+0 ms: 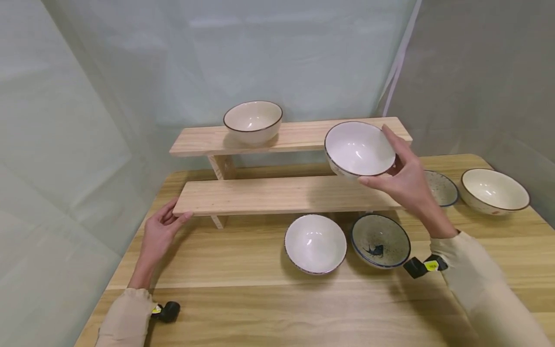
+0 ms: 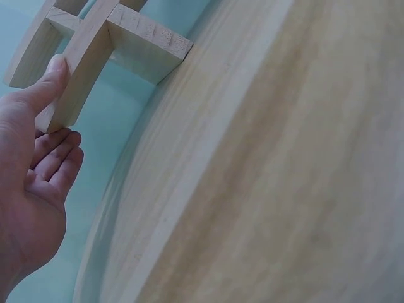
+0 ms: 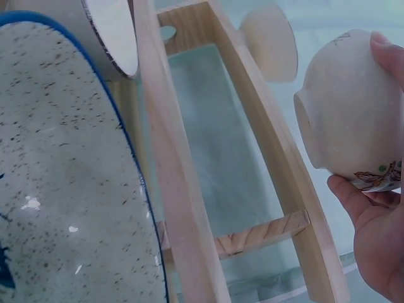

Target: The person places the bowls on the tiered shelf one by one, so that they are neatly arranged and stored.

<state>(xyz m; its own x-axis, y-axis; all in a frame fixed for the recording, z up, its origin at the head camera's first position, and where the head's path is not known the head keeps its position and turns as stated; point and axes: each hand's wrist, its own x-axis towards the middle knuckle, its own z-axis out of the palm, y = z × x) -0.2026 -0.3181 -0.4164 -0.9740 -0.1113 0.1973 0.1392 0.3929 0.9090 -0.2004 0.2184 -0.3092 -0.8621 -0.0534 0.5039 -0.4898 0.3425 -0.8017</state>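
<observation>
My right hand [image 1: 409, 185] holds a white bowl [image 1: 359, 150] with a thin dark rim, tilted so its inside faces me. It is raised in front of the right part of a two-tier wooden shelf [image 1: 256, 196]. The right wrist view shows the bowl's pale outside and a painted pattern, with the fingers [image 3: 353, 201] against its side. My left hand [image 1: 157, 236] grips the left end of the lower board, thumb [image 2: 47, 85] on one face and fingers beneath. A cream bowl [image 1: 253, 118] with a brown rim stands on the upper board.
In front of the shelf stand a white bowl [image 1: 315, 246] and a speckled grey bowl [image 1: 377, 236] with a blue rim. Behind my right wrist is a speckled dish [image 1: 443, 189], beside a cream bowl [image 1: 494, 190]. Pale sheeting [image 1: 303, 58] hangs behind the wooden table [image 1: 243, 308].
</observation>
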